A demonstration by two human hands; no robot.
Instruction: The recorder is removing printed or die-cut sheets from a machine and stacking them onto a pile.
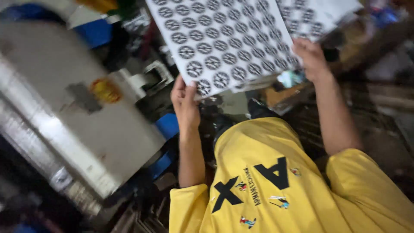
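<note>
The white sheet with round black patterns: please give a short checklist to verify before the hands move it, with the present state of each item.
1. Left hand grips the white sheet at its lower corner: ok.
2. Right hand holds the sheet's right edge: ok.
3. Sheet flat, not folded: ok.
4. One sheet only: not ok, more sheets show behind it.
5. Grey machine apart from the sheet: ok.
6. Room beyond the sheet's top edge: cannot tell, out of frame.
</note>
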